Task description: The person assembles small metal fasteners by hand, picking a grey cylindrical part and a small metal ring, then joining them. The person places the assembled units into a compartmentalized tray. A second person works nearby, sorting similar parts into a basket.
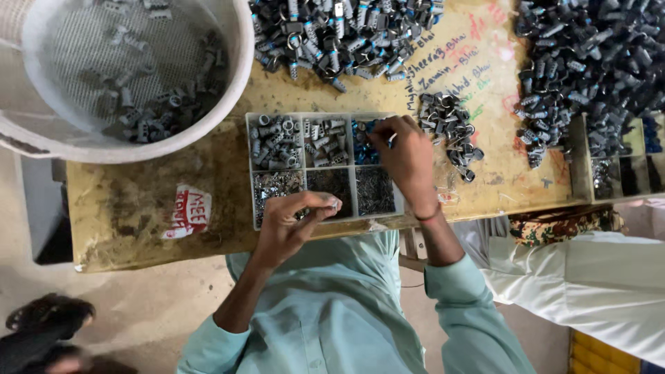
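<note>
The right hand (405,158) reaches into the far right cell of the compartment tray (325,166), fingertips pinched on a blue part (363,142) — the nearer hand to that cell. The left hand (291,225) hovers over the tray's near edge, thumb and forefinger closed on a small grey metal piece (334,203). The tray lies lengthwise across the worn yellowish surface (208,166); grey ribbed plastic plugs (277,142) fill its other far cells — dark fine screws (331,185) the near ones.

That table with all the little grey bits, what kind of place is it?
Probably a small workshop for putting parts together by hand. A divided tray sorts tiny pieces, heaps of grey parts cover the worn table, and a white basket holds more.
</note>
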The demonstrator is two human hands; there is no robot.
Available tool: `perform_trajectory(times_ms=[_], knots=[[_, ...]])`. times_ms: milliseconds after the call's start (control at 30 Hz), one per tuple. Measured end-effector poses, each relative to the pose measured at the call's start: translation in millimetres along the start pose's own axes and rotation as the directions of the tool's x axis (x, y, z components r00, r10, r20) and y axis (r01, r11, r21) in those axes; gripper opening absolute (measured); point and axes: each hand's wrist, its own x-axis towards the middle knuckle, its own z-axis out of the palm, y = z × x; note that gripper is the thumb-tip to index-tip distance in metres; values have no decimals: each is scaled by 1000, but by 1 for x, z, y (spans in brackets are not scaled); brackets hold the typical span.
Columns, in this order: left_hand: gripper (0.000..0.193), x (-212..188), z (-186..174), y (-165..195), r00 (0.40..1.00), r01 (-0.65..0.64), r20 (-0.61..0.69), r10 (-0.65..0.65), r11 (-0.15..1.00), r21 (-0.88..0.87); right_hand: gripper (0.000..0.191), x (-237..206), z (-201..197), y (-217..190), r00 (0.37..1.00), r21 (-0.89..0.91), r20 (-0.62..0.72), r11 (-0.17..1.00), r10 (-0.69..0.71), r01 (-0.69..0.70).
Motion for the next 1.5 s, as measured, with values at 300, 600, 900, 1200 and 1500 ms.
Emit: perform_trajectory(times_ms=[300, 600, 900, 1200, 1500], knots=[[38, -6, 4, 15, 915, -392, 304, 267, 769, 505, 11, -81, -35, -27, 835, 727, 549, 476, 29, -494], [45, -12, -2, 33, 933, -335, 258, 250, 865, 373, 34, -89, -26, -39, 787, 749, 614, 360, -61, -556], [38, -11, 27, 34, 995, -69, 92, 46, 964, 257, 31, -111, -32, -68, 795, 753, 599, 273, 94, -599], [38, -17, 21, 50, 964, -244, 196, 180, 890, 385, 29, -112, -50, -69, 784, 778, 619, 180, -49, -603], [29, -3, 8, 18, 997, -45, -52, 60, 966, 255, 29, -81, -61, 18, 951, -157, 86, 946, 298, -282]])
